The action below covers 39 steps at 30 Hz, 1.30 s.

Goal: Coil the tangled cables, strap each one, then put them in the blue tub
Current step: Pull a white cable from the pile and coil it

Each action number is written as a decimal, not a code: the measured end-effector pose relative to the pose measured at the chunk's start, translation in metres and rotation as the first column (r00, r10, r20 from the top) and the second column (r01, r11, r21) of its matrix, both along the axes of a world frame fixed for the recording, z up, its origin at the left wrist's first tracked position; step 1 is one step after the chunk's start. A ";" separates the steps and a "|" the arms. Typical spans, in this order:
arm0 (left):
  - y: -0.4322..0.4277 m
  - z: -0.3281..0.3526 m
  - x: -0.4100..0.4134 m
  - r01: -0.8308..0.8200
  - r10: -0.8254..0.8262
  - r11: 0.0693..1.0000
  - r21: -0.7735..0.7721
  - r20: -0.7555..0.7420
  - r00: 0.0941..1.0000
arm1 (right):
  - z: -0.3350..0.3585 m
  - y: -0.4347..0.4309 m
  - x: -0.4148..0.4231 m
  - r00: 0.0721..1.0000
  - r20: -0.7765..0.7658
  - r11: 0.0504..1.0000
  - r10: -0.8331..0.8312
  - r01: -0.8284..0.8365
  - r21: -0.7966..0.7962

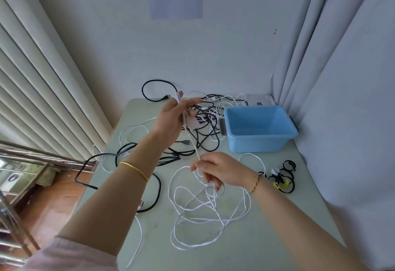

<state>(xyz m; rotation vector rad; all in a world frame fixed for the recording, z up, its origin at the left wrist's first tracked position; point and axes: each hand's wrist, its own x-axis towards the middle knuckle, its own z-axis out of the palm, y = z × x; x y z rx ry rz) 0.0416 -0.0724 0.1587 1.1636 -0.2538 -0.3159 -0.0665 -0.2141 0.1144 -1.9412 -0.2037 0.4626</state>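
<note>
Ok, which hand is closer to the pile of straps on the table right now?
Right. The right hand pinches the white cable just left of the straps. The left hand holds the same cable higher up, much farther left.

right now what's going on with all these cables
A person is sorting out a white cable: the left hand holds it raised above the table, the right hand pinches it lower down, and the rest lies in loose loops. The black cables sit tangled behind, the blue tub has nothing in it, and no cable is strapped.
</note>
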 end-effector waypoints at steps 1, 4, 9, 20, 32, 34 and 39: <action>0.001 -0.002 0.001 -0.036 0.034 0.998 0.056 0.027 0.999 | 0.008 -0.001 -0.002 0.999 0.022 0.999 0.033 -0.032 -0.042; 0.001 -0.006 -0.001 -0.095 0.048 0.939 0.331 0.147 0.988 | 0.029 -0.005 -0.002 0.979 0.206 0.993 0.006 0.019 -0.120; -0.001 -0.006 -0.015 -0.080 -0.317 0.623 0.778 0.345 0.883 | 0.047 -0.024 0.023 0.794 0.545 0.921 -0.271 0.378 -0.094; -0.006 0.017 -0.028 0.433 -0.485 0.797 0.421 0.021 0.874 | 0.017 -0.041 0.047 0.585 0.672 0.792 -0.454 0.610 0.004; -0.006 0.019 -0.020 0.429 -0.505 0.845 -0.319 -0.213 0.836 | -0.003 0.002 0.030 0.887 0.148 0.888 -0.438 0.401 0.224; -0.009 0.017 -0.014 0.298 -0.367 0.905 -0.305 -0.200 0.909 | -0.005 0.007 0.024 0.921 0.083 0.909 -0.380 0.354 0.221; -0.008 0.007 -0.005 -0.008 -0.009 0.986 -0.165 -0.102 0.995 | 0.009 0.001 0.014 0.971 0.041 0.965 -0.237 0.231 0.120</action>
